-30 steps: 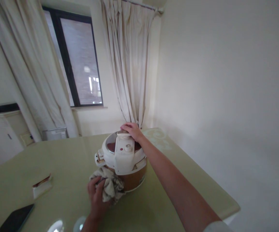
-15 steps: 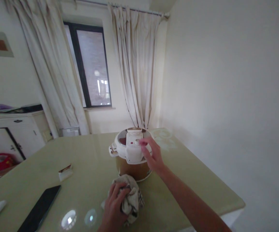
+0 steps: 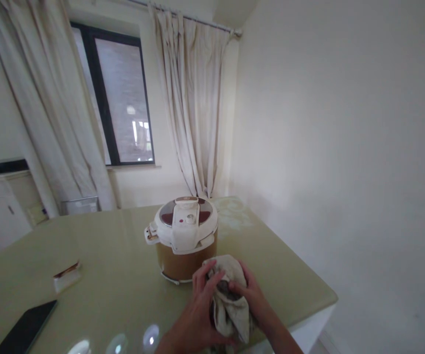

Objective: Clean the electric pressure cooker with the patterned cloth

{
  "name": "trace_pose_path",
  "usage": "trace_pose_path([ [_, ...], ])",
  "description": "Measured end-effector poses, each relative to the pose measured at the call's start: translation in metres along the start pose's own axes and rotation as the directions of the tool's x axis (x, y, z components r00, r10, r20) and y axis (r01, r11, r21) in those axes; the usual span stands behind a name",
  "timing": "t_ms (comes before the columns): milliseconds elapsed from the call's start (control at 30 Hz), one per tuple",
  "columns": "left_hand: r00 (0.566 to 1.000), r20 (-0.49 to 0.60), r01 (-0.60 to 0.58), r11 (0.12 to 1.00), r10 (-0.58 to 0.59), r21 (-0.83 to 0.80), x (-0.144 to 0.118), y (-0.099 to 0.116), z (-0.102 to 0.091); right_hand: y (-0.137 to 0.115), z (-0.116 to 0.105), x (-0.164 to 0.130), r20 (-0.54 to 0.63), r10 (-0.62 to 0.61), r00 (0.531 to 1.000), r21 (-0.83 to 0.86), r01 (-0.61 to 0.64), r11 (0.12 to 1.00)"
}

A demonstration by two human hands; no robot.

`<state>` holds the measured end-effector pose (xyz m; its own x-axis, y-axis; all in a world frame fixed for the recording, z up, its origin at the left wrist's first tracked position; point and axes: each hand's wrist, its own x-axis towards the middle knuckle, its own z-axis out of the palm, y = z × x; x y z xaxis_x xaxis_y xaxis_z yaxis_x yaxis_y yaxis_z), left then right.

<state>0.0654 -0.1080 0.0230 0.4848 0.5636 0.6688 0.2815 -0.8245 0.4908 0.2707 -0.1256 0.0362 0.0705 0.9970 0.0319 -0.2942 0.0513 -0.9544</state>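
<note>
Both of my hands are closed around a crumpled, pale cloth (image 3: 231, 307) with darker patches. My left hand (image 3: 201, 314) grips it from the left, fingers bent over its upper side. From the right, my right hand (image 3: 252, 292) holds it with the thumb pressed into the folds. Just beyond the cloth stands an electric pressure cooker (image 3: 183, 233) with a white lid and a gold-brown body. Its lid is on, with a knob and a small red dot on top. The cloth overlaps the cooker's lower right edge in view; whether they touch I cannot tell.
A dark phone or tablet (image 3: 28, 327) lies on the pale green, glossy table (image 3: 112, 260) at the left. Beyond it is a small white-and-brown packet (image 3: 67, 277). A bare wall (image 3: 326, 147) runs along the right; curtains (image 3: 193, 98) and a window (image 3: 122, 98) are behind.
My right hand has come off the cooker's lid and down onto the cloth. My left hand has carried the cloth rightward. The view has turned to the right.
</note>
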Motion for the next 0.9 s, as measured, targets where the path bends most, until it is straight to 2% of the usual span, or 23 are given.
trace_pose_path([
  [67, 0.995, 0.024, 0.096, 0.976, -0.093, -0.197, -0.003, -0.004, 0.002, 0.002, -0.008, 0.005, -0.039, -0.012, 0.999, -0.024, 0.011, 1.0],
  [133, 0.962, -0.027, 0.243, 0.898, -0.271, -0.367, -0.005, -0.008, 0.006, 0.003, -0.013, 0.01, -0.016, -0.024, 1.0, -0.069, 0.022, 0.997],
  [233, 0.815, -0.117, 0.465, 0.762, -0.567, -0.451, 0.001, -0.009, 0.011, -0.002, -0.015, 0.019, 0.005, -0.056, 0.998, -0.153, 0.056, 0.987],
  [267, 0.78, -0.118, 0.512, 0.735, -0.614, -0.444, 0.006, -0.007, 0.01, -0.007, -0.015, 0.022, -0.005, -0.075, 0.997, -0.183, 0.073, 0.98],
  [300, 0.766, -0.106, 0.538, 0.723, -0.634, -0.434, 0.011, -0.005, 0.009, -0.013, -0.016, 0.026, -0.009, -0.096, 0.995, -0.214, 0.091, 0.973],
  [367, 0.776, -0.084, 0.541, 0.727, -0.626, -0.423, 0.022, 0.004, 0.002, -0.028, -0.018, 0.034, 0.025, -0.136, 0.99, -0.282, 0.137, 0.949],
  [533, 0.805, -0.134, 0.486, 0.772, -0.578, -0.41, 0.052, 0.029, -0.016, -0.076, -0.032, 0.046, 0.278, -0.132, 0.951, -0.434, 0.247, 0.867],
  [633, 0.815, -0.168, 0.469, 0.802, -0.554, -0.37, 0.075, 0.036, -0.021, -0.097, -0.037, 0.048, 0.355, -0.14, 0.924, -0.494, 0.312, 0.811],
  [767, 0.843, -0.182, 0.421, 0.831, -0.506, -0.364, 0.104, 0.036, -0.024, -0.116, -0.036, 0.049, 0.301, -0.242, 0.922, -0.499, 0.369, 0.784],
  [900, 0.891, -0.062, 0.38, 0.813, -0.45, -0.441, 0.114, 0.037, -0.022, -0.123, -0.03, 0.049, 0.19, -0.342, 0.92, -0.506, 0.39, 0.769],
])
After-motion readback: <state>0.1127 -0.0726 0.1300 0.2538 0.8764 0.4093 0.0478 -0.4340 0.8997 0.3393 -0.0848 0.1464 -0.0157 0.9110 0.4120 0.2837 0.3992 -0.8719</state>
